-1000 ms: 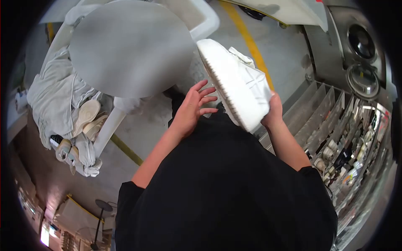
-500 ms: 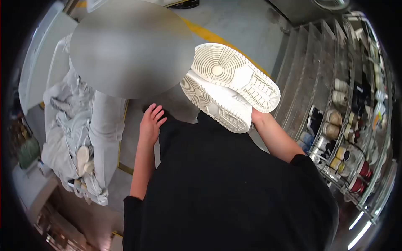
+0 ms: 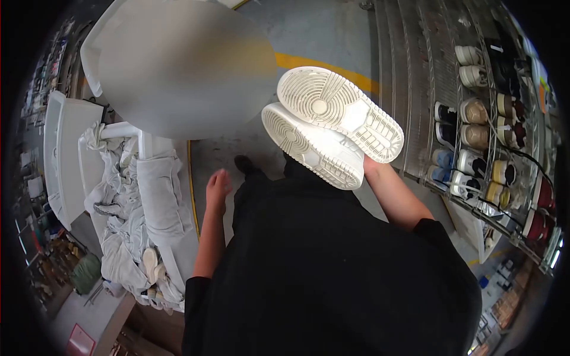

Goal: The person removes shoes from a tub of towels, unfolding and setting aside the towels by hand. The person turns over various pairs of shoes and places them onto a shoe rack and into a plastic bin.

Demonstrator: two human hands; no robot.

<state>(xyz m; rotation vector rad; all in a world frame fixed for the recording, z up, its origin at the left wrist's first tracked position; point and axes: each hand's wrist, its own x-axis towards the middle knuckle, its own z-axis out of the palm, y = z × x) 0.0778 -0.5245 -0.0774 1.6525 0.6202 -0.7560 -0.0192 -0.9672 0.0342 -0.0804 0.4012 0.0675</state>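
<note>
A pair of white sneakers is held up in front of my body, with the ridged, circle-patterned soles turned toward me. My right hand has hold of them at the lower right end; its fingers are hidden behind the shoes. My left hand hangs low at my left side, apart from the sneakers. Its fingers are loosely curled in, somewhat blurred, and nothing shows in them. The nearest thing to it is the white cart to its left.
On the left stands a white cart heaped with pale cloths and a light-coloured shoe. Wire shelving on the right carries several pairs of shoes. A yellow line crosses the grey floor. A grey blur covers the upper left.
My view has turned and the shelving and cart have shifted in it. My left hand has lowered and its spread fingers have curled in. The sneakers stay in my right hand.
</note>
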